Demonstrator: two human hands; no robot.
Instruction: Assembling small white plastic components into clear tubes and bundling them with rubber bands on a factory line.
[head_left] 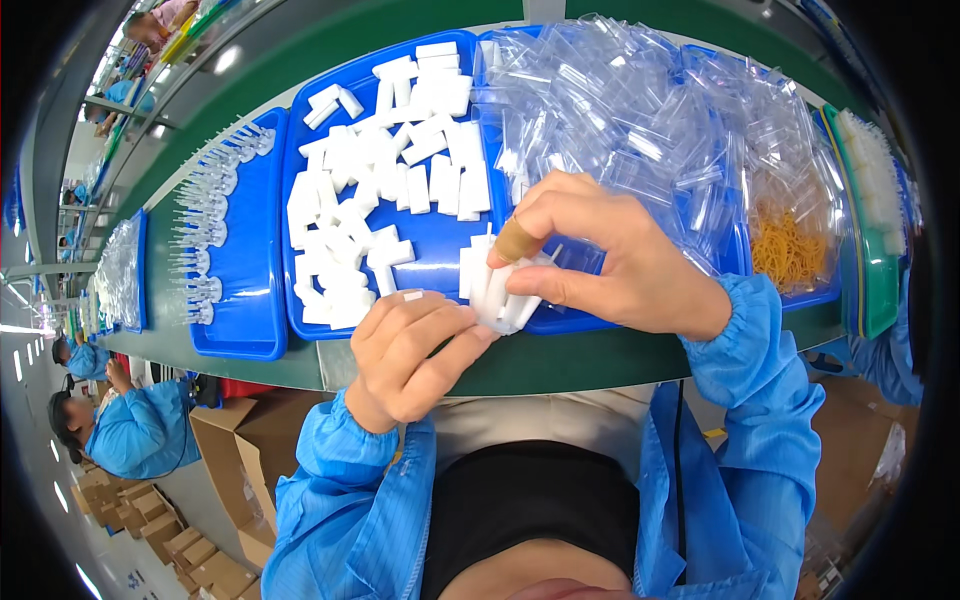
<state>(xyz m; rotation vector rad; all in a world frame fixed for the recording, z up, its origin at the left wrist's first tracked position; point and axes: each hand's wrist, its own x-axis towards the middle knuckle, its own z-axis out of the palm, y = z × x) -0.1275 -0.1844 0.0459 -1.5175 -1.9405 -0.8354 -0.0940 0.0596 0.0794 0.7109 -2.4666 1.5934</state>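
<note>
Left hand [412, 350]: fingers clamped on translucent plastic piece [505, 305]
Right hand [615, 255]: thumb, forefinger clamped on it
White blocks [345, 160]: in blue tray [432, 280], near tabletop [560, 372] front edge

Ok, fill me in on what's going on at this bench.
A person in a blue smock is holding a small translucent piece in both hands at the bench edge. The left hand is at its lower left; the right hand, with a tan cover on one finger, grips it from the right. Ahead are a pile of white blocks in a blue tray, heaped clear plastic pieces and yellow bands.
</note>
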